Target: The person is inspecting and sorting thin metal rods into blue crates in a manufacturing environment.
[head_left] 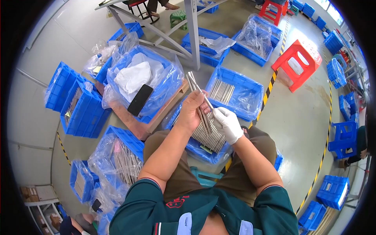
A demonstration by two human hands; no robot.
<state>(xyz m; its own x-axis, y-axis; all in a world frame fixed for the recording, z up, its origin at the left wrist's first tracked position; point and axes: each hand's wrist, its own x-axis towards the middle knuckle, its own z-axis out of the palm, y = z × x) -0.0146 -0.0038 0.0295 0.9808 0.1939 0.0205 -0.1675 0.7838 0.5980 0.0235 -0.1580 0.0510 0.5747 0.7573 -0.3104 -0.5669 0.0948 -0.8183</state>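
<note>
Bare, my left hand is closed round several thin metal rods that stick out above and below the fist. My right hand, in a white glove, pinches one slanting metal rod near its lower end; this rod crosses the others at my left fingers. Below both hands, between my knees, a blue crate lined with clear plastic holds rows of similar rods. Just beyond my right hand another blue crate holds a short row of rods.
A black phone lies on a plastic-lined blue crate on a pallet. Left of my leg, a crate holds long rods. A red stool stands right, past striped floor tape. A table leg rises ahead.
</note>
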